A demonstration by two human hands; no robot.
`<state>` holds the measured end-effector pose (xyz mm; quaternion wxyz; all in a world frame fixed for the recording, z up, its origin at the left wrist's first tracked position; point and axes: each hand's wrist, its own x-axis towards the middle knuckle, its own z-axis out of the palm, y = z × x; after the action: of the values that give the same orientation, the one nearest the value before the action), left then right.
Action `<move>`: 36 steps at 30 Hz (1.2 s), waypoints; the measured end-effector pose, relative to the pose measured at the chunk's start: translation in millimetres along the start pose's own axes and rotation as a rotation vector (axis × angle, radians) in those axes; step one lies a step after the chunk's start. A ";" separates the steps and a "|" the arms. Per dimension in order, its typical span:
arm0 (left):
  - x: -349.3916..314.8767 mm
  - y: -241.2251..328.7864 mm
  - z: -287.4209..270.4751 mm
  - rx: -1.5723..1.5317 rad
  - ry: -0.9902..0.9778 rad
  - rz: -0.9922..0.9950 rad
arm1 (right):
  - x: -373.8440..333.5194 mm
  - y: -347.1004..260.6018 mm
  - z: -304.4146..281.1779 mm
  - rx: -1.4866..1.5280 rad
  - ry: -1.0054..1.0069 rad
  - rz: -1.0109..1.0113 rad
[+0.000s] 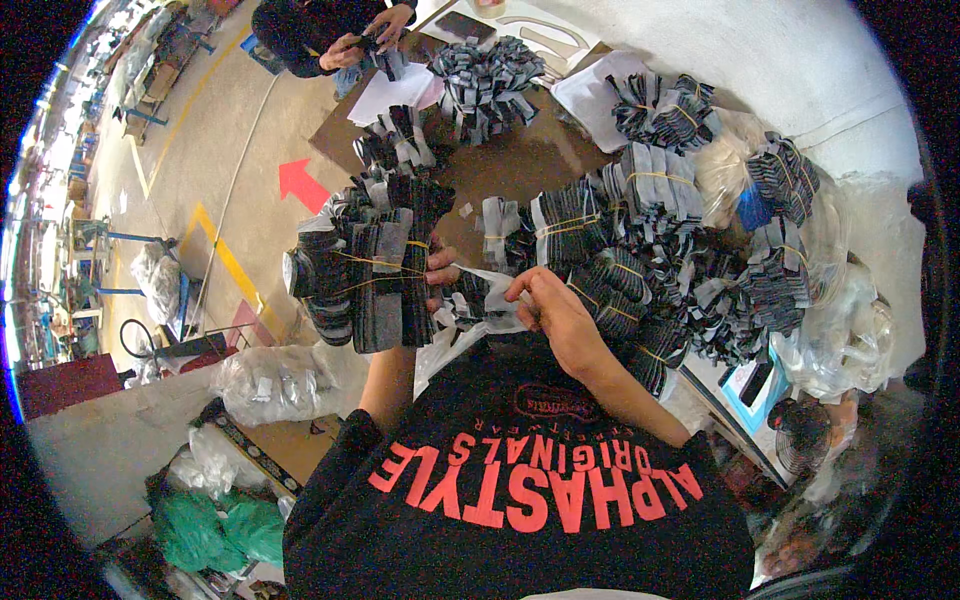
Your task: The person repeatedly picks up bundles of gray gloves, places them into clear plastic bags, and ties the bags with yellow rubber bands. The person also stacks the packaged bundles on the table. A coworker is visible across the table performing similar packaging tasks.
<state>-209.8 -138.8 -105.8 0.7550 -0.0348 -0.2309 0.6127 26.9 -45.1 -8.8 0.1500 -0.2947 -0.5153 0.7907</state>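
Pretty big room, tan concrete floor with yellow lines and a red arrow. Brown tabletop is mostly buried under grey-and-black fabric bundles, lots banded in yellow. Another person is working at the far edge. The big banded stack sits at the near left, left hand mostly hidden behind it, fingertips poking out on its right; can't tell what they're gripping. Right hand's thumb and index are pinching some whitish plastic just beside it.
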 end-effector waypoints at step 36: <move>151.2 109.7 -49.2 1.462 0.823 -0.002 | 7.7 -8.7 -25.3 -0.392 -0.181 -0.205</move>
<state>-268.7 41.9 -140.1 0.6121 0.2426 0.5183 0.5458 36.0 -18.9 -10.8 0.1224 -0.1922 -0.6976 0.6793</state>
